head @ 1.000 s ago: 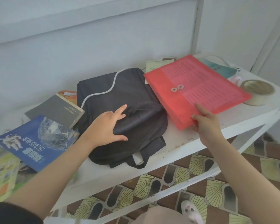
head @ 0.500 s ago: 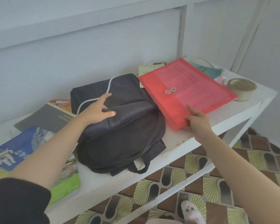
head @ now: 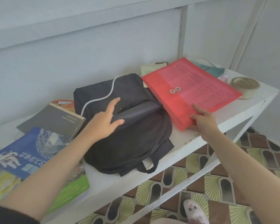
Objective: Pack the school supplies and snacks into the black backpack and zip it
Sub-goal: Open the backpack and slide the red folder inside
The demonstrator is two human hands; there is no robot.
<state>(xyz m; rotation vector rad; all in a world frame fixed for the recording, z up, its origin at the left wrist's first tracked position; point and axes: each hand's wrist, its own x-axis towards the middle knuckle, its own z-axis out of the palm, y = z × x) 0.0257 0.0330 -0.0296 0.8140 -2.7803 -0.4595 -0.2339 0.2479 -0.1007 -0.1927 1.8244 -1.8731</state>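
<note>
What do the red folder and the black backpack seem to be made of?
The red folder looks like thin translucent plastic with a slight sheen: printed lines show through it. The black backpack looks like matte woven fabric, perhaps nylon or polyester: it folds and sags softly where the left hand grips it.

Home interior, likely a study corner. White-painted shelf [head: 192, 139] against a pale panelled wall [head: 71, 46]. Patterned floor tiles [head: 257, 156], lower right. Fluffy animal-face slipper [head: 195, 210] at bottom edge. Books [head: 23, 152] scattered lower left; tape roll [head: 245, 87] far right.
</note>
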